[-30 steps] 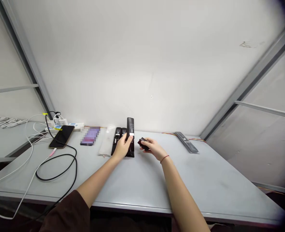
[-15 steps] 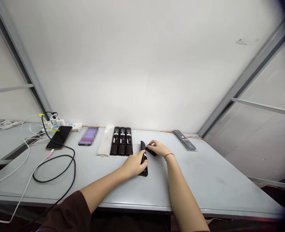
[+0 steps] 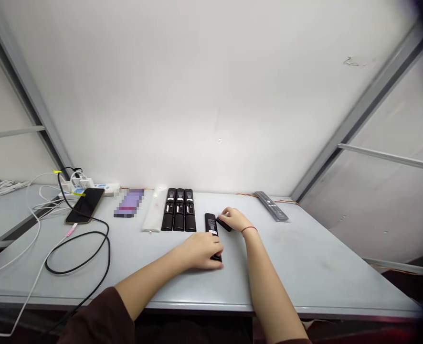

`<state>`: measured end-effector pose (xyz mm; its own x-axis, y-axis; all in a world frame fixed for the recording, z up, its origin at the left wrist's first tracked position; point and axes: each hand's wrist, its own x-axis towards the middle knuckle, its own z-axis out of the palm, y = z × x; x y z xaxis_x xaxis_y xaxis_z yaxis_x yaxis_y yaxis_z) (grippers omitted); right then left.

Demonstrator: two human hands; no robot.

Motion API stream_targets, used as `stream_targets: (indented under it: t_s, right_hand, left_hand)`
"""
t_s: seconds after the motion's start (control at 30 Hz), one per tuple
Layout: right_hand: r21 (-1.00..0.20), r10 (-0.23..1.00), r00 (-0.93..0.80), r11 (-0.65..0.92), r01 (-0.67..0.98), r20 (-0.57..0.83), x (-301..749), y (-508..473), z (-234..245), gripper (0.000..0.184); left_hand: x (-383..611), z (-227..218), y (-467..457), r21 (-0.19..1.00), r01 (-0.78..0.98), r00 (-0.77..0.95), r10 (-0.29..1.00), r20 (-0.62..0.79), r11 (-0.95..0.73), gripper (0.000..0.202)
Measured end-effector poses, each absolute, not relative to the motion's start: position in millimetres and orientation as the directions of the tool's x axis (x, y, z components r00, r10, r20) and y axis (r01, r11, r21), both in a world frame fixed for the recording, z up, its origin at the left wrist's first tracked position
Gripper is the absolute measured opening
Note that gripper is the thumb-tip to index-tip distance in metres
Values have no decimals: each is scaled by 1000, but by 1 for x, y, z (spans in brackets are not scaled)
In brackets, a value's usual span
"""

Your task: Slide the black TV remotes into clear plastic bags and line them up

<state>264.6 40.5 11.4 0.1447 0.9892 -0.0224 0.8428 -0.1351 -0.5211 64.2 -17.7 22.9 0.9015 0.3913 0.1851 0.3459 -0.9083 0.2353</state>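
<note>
Black slim remote control (image 3: 211,227), lying lengthwise on the pale grey table (image 3: 304,267); left hand (image 3: 200,251) curled over its near end, gripping. Right hand (image 3: 233,219), red string (image 3: 249,229) at wrist, fingers closed on a small black piece (image 3: 224,224), just beside the remote. Three matching black remotes (image 3: 178,209) lie side by side beyond.

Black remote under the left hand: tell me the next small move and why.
Probably bring the small black piece in the right hand onto the remote's upper end, since the left hand steadies its lower end on the table.
</note>
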Motion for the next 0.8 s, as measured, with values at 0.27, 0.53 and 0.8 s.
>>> stream_targets:
  t_s: [0.27,0.53,0.8]
  right_hand:
    - [-539,991,84,-128,833,-105,263,38,15,12]
    - [-532,993,23,-81,843,-114,257,30,23,23]
    - [-498,992,-42,-21,867,-115,246,28,29,30]
  left_hand:
    - [72,17,3,110,491,846,503,178,-864,18]
    - [81,17,41,94,634,751,640,161,-767,15]
    - [86,8,49,141,689,684,703,197,-711,17]
